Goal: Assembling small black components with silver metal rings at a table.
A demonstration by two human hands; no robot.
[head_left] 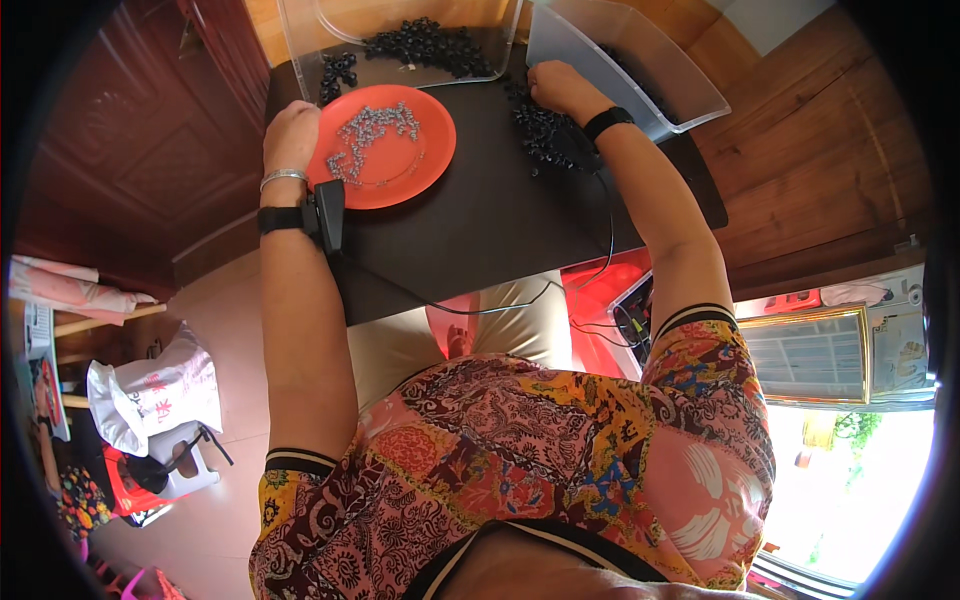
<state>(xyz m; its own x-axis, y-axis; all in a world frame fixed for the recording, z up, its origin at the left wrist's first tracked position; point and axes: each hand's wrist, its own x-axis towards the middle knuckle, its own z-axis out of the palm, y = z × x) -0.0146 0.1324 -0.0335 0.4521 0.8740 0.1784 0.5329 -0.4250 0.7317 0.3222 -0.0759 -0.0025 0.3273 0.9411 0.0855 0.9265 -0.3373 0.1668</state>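
Note:
My left hand rests at the left rim of a round red plate that holds several small grey metal pieces; its fingers are curled and hidden from view. My right hand lies on a loose pile of small black parts on the dark table, fingers bent down into them. Both wrists wear black bands, each with a small black device and a cable.
A clear plastic tray with more black parts stands at the table's far edge. A second clear bin sits tilted at the far right. A white bag and stool stand on the floor to the left.

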